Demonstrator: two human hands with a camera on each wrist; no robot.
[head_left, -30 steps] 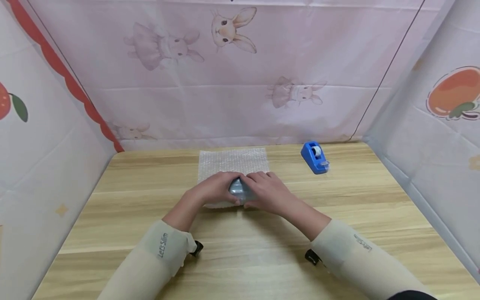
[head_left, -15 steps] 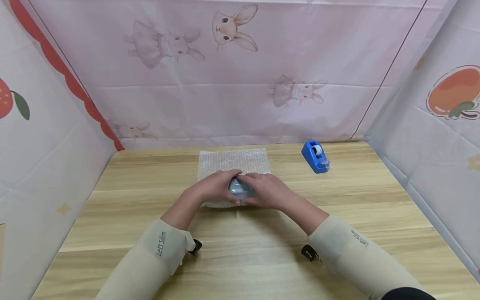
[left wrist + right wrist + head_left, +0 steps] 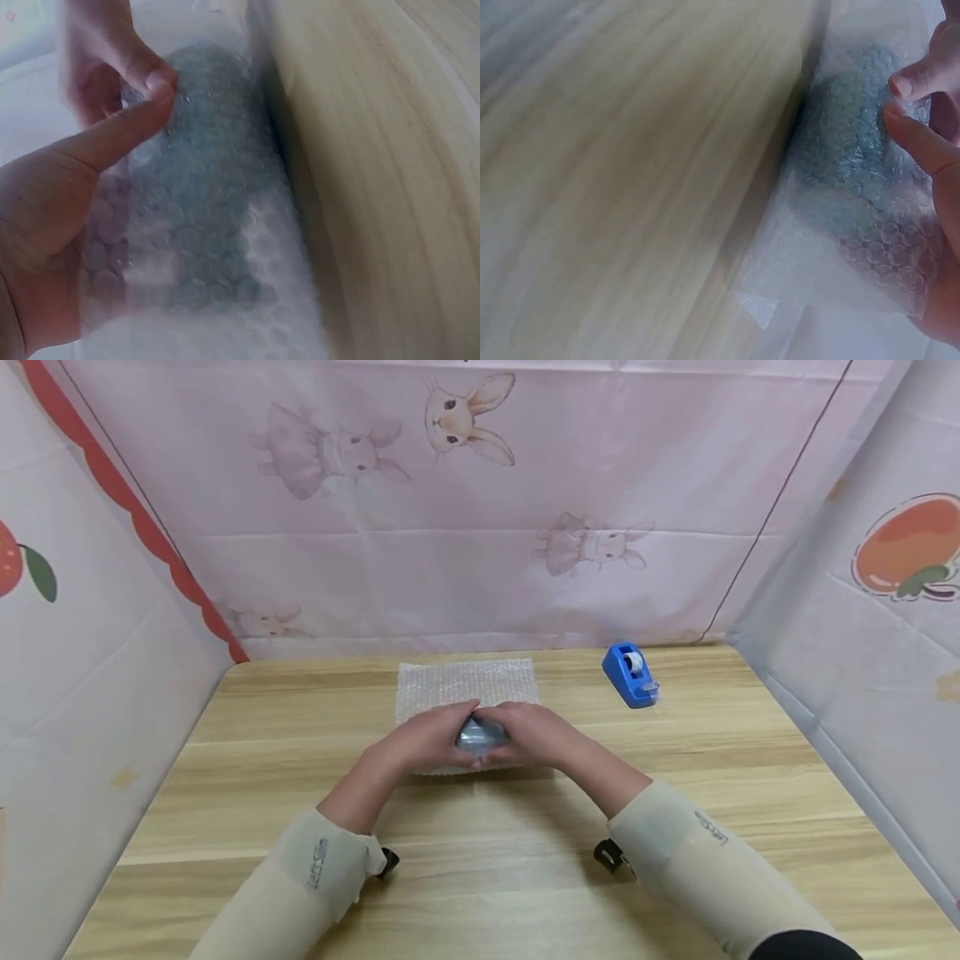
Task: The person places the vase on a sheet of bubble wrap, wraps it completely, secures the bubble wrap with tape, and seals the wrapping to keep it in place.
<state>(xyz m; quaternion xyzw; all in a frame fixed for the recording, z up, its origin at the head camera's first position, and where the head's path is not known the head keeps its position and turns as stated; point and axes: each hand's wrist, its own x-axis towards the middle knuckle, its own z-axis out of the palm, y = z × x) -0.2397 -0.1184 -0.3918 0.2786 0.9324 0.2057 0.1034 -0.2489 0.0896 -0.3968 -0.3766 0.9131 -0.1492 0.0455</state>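
From my end of the feed, I have both of the person's hands around a dark bluish-green object (image 3: 481,739) bundled in bubble wrap (image 3: 468,682), near the middle of the far half of the wood-grain surface (image 3: 487,877). The left grip (image 3: 437,733) curls round one side of the bundle and the right grip (image 3: 538,732) round the other, each narrowed onto it, so I read both as holding. The thumbs press the plastic on the near side, tips close together, while the fingers reach over the far side. Through the wrap I can't tell what the object is. A loose part of the sheet lies flat behind the hands. Off to the right and farther back, I see a blue tape dispenser (image 3: 632,677) on the surface, well apart from the bundle. A pink rabbit-print cloth (image 3: 450,577) hangs behind everything.
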